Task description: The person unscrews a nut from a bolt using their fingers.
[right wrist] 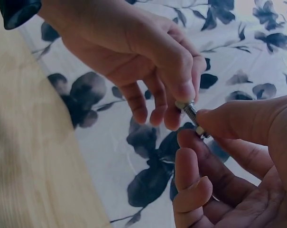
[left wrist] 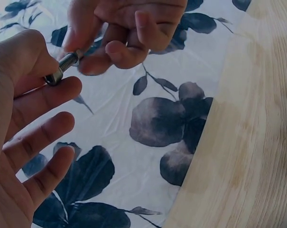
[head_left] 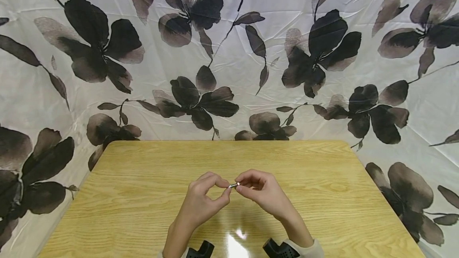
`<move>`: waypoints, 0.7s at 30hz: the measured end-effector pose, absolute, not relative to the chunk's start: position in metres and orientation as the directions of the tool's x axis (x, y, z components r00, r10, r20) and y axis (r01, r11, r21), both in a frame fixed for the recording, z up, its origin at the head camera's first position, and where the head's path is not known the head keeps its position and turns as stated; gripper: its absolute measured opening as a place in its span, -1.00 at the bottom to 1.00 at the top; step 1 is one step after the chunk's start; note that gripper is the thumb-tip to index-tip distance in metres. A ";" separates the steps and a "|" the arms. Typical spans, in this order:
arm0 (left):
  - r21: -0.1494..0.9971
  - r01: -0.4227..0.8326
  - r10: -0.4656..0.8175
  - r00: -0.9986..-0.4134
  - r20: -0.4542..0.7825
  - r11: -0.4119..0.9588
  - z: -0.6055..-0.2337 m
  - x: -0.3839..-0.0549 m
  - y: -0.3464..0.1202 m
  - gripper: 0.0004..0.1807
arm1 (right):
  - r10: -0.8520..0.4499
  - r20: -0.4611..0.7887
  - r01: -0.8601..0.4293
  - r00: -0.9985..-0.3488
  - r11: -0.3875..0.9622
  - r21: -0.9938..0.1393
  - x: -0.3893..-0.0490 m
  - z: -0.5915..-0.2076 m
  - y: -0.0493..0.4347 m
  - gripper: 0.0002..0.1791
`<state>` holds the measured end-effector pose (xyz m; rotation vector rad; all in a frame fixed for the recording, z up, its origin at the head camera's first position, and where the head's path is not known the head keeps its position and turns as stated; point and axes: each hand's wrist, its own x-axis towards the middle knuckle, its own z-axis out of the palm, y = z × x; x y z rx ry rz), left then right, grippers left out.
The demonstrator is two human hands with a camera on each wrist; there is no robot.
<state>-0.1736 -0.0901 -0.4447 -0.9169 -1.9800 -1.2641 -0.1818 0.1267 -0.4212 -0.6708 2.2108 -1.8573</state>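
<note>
A white cloth (head_left: 251, 71) with large dark flowers fills the background, its edges cut off by the frame. Before it stands a pale wood-grain table (head_left: 143, 162), its near edge out of view. Above the table, a left hand (head_left: 206, 198) and a right hand (head_left: 263, 194) meet at their fingertips. Black devices at the wrists and pale sleeves are cropped at the bottom. Between the hands, in the air, is a small metal bolt (right wrist: 189, 112); the left thumb and forefinger pinch its head, partly covering it. The right thumb and forefinger pinch a nut (right wrist: 200, 129) at the threaded end; how far it is threaded is hard to make out.
</note>
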 end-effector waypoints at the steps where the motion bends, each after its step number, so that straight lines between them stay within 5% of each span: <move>1: 0.502 0.809 0.227 -0.573 0.787 0.305 -0.445 -0.174 -0.090 -0.72 | -0.442 0.160 -0.232 -0.883 0.115 -0.966 -0.182 -0.421 0.127 -0.82; 11: 0.494 0.809 0.219 -0.570 0.792 0.317 -0.446 -0.174 -0.090 -0.72 | -0.425 0.228 -0.248 -0.876 -0.008 -0.969 -0.182 -0.420 0.126 -0.84; 21: 0.497 0.802 0.213 -0.577 0.788 0.333 -0.445 -0.174 -0.089 -0.75 | -0.405 0.044 -0.125 -0.913 0.176 -0.976 -0.184 -0.421 0.128 -0.69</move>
